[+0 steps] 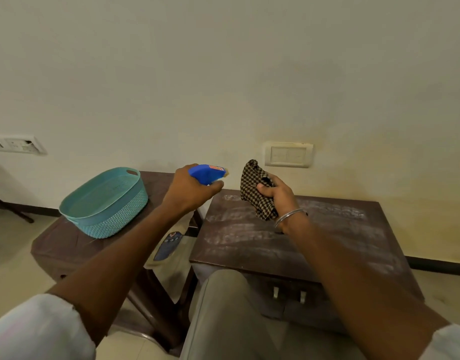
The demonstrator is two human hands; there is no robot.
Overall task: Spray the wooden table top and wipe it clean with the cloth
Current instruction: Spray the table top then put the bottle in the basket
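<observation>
A dark wooden table top (pixel 327 237) stands against the wall, streaked with pale dusty smears. My left hand (pixel 190 190) grips a spray bottle whose blue trigger head (pixel 206 172) points right, above the table's far left corner; the bottle's body is hidden by the hand. My right hand (pixel 278 196) is closed on a bunched brown-and-black checked cloth (pixel 255 188), held in the air over the far left part of the table top. A metal bangle sits on that wrist.
A teal plastic basket (pixel 104 203) rests on a second dark table (pixel 57 245) to the left. A bag (pixel 169 248) lies in the gap between the tables. My knee (pixel 223 294) is at the table's front edge. A switch plate (pixel 288 154) is on the wall.
</observation>
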